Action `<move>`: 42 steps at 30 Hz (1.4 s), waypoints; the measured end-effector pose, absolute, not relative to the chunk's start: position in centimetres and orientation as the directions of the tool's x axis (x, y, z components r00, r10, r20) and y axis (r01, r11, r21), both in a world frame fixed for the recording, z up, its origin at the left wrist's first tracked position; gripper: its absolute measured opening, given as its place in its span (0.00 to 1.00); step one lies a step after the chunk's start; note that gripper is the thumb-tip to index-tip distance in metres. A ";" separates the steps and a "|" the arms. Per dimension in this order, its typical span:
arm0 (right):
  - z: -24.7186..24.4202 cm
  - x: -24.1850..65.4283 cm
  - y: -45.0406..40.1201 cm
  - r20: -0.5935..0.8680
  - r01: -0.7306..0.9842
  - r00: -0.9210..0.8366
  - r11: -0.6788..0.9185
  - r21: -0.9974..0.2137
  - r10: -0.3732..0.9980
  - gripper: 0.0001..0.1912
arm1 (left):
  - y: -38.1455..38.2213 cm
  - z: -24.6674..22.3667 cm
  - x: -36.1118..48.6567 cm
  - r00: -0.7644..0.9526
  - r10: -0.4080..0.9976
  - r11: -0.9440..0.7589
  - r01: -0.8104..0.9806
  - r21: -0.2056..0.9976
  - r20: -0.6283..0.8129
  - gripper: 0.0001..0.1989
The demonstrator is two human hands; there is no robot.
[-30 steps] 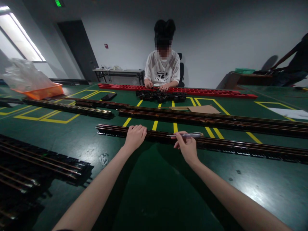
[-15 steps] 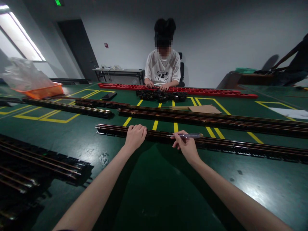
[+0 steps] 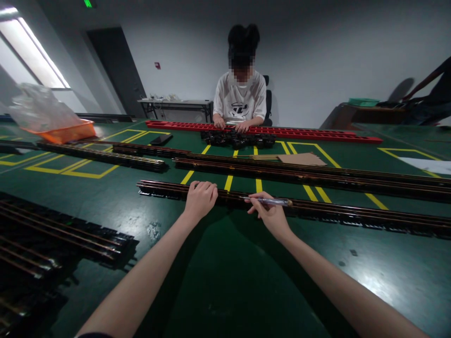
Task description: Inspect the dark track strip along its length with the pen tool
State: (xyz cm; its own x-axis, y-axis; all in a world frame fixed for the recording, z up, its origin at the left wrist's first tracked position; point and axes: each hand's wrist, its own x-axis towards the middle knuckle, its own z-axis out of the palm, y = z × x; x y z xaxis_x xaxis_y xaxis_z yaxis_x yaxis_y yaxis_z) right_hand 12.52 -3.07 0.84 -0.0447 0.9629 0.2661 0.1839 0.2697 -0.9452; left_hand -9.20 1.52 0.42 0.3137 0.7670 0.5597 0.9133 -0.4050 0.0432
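Note:
A long black rail strip (image 3: 338,211) with copper-coloured rods lies across the green table (image 3: 225,281) in front of me. My left hand (image 3: 201,199) is closed over the strip left of centre, its fingers wrapped over the far edge. Farther right, my right hand (image 3: 269,213) grips a screwdriver (image 3: 273,201) with a clear handle. The screwdriver lies nearly level, its thin tip pointing left at the strip between my hands. Whether the tip touches the strip is too small to tell.
More black strips (image 3: 299,176) lie just beyond, and others (image 3: 81,230) at the left. Across the table a person (image 3: 239,96) handles black parts (image 3: 237,138) by a red frame (image 3: 352,136). An orange basket (image 3: 70,132), phone (image 3: 161,139) and cardboard (image 3: 302,159) are there.
My right hand and the screwdriver have moved slightly left along the strip. The strip's left end has shifted a little left. My left hand keeps its hold.

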 end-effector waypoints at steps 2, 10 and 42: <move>0.8 12.5 -3.0 0.279 0.187 -0.038 0.281 -0.941 0.960 0.13 | 1.4 0.4 -8.8 0.360 0.761 -0.445 0.895 0.031 0.539 0.20; 0.4 12.2 -2.9 0.282 0.119 0.005 0.279 -0.953 0.959 0.15 | 1.0 0.4 -7.1 0.367 0.796 -0.430 0.903 0.022 0.482 0.19; 0.9 12.5 -3.4 0.325 0.138 0.239 0.299 -0.944 0.915 0.08 | 1.6 0.5 -7.8 0.273 0.826 -0.344 0.937 0.056 0.494 0.22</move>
State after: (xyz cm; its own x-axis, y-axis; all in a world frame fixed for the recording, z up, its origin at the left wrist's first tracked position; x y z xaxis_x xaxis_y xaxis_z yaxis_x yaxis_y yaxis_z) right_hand 12.49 -3.41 0.93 0.2393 0.9149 0.3250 0.1375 0.2994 -0.9442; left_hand -7.84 1.61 0.47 0.2731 0.8257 0.4936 0.9374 -0.3437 0.0563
